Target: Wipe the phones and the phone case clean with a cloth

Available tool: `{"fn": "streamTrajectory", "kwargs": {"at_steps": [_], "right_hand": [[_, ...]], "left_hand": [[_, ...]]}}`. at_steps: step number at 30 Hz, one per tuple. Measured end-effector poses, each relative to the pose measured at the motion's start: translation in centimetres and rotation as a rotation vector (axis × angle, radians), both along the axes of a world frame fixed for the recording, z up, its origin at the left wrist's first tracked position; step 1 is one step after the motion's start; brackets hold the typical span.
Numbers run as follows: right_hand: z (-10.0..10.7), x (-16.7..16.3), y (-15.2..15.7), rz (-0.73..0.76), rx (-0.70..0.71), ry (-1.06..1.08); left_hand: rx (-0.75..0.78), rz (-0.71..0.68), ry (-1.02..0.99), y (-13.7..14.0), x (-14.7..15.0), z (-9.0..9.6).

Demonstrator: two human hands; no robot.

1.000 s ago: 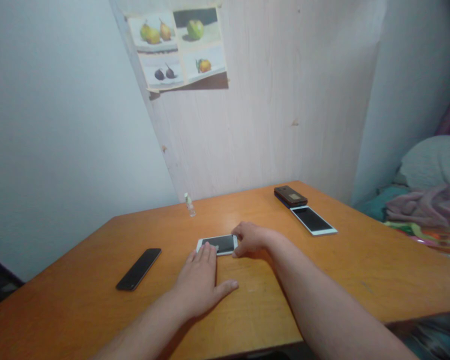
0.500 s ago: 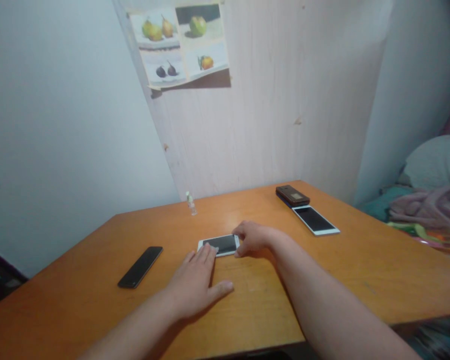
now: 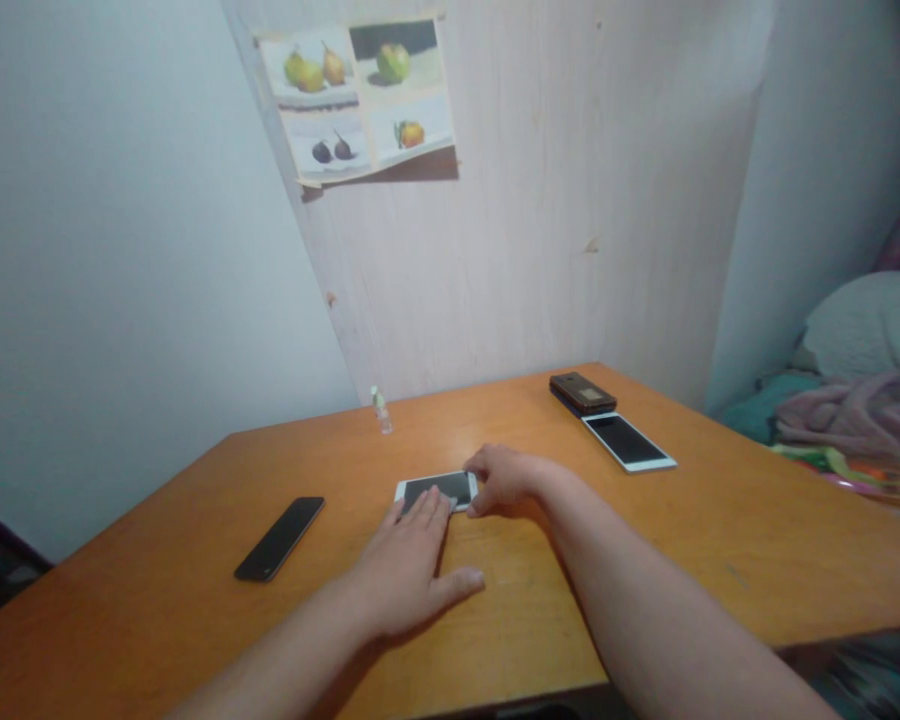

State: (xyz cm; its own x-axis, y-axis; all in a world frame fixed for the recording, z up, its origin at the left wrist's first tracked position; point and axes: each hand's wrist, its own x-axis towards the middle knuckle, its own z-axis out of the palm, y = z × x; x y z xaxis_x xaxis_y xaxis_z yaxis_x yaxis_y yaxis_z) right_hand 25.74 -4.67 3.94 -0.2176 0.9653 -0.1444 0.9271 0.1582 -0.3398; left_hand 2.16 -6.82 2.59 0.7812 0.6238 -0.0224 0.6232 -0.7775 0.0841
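Observation:
A white smartphone lies flat near the middle of the wooden table, its dark screen up. My left hand rests its outstretched fingers on the screen, thumb spread away to the right. Something small and pale shows by those fingertips; I cannot make out what it is. At the phone's right end, my right hand grips the edge between thumb and fingers. Left of my hands lies a black smartphone, apart from both.
A small clear bottle stands toward the back of the table. At the back right, a stack of dark phones touches a larger white phone. Bedding lies beyond the right edge. A fruit picture hangs on the wall.
My left hand has slid right across the screen, the pale bit moving along with its fingertips. My right hand keeps its hold, and the phone stays in place.

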Motion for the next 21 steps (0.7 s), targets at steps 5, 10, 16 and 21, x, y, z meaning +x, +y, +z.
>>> {"fn": "streamTrajectory", "kwargs": {"at_steps": [5, 10, 16, 21], "right_hand": [[0.4, -0.1, -0.4, -0.021, 0.000, 0.017], [0.5, -0.3, -0.5, -0.021, -0.006, 0.002], [0.7, -0.4, -0.5, -0.011, -0.003, -0.010], [0.8, -0.4, -0.7, -0.023, -0.006, -0.019]], "left_hand": [[0.033, 0.096, -0.039, 1.9, 1.2, 0.1], [-0.010, 0.002, -0.020, 0.0, 1.1, 0.3], [0.018, 0.016, -0.061, 1.1, 1.9, 0.2], [0.037, 0.052, -0.082, 1.9, 2.9, 0.2]]}}
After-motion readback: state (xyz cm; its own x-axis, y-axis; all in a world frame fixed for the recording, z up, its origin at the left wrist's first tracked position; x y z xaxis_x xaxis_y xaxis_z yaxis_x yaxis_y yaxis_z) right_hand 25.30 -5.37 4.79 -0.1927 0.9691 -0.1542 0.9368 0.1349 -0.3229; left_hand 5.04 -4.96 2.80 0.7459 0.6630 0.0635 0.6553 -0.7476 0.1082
